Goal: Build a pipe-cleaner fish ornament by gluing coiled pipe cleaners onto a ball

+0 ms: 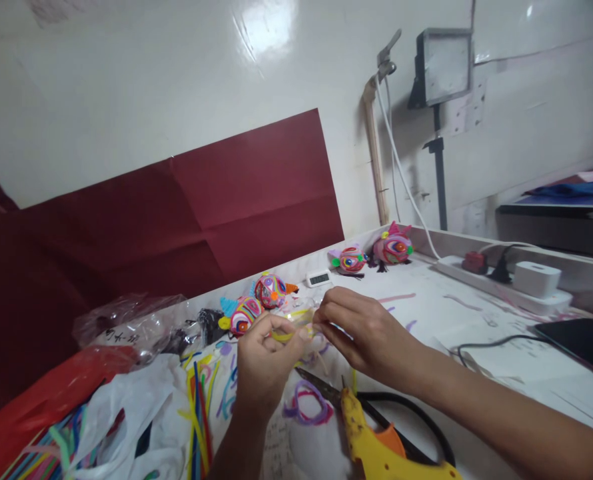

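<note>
Both of my hands meet over the middle of the white table (451,313). My left hand (264,360) pinches a yellow pipe cleaner (284,335) that curls between its fingers. My right hand (364,330) grips the other end of the same yellow pipe cleaner with its fingertips. Just below my hands lies a loop of purple and pink pipe cleaner (307,405). A yellow glue gun (376,450) with an orange trigger rests under my right forearm.
Several colourful pipe-cleaner fish figures (271,290) stand along the far edge, with a small digital display (319,278) between them. Loose pipe cleaners (199,413) and plastic bags (126,327) lie at left. A power strip (496,280), a dark tablet (584,340) and black-handled scissors (401,420) are at right.
</note>
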A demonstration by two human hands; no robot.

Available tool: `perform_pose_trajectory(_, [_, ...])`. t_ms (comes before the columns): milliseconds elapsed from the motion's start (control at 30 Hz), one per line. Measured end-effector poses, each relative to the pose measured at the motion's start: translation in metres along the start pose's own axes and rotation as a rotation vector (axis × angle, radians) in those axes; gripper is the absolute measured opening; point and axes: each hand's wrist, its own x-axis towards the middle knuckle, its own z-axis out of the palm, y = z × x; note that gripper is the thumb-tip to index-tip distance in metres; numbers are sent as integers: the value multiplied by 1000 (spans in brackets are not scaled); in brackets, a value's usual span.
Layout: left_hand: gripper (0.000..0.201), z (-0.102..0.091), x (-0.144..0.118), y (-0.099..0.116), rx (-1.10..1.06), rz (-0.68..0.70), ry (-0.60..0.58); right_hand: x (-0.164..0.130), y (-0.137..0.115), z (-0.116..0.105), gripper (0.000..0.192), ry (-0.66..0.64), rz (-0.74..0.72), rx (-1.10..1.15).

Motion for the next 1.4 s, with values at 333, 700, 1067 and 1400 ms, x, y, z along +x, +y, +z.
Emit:
perform_pose_trajectory(333, [19, 0, 1, -1, 149, 45, 38, -3, -2, 5, 18, 19, -4, -10])
perform_pose_trajectory(700, [25, 1, -1, -3, 80, 25, 85, -3, -1, 7, 9, 76, 117, 181])
perform_pose_trajectory(1067, [19, -8, 5, -3, 92, -83, 67, 3, 9, -14, 8, 5, 313, 298])
perform_pose_trajectory(1400, [25, -9, 7, -8, -20, -193, 20, 2, 20, -1, 7, 35, 432, 373])
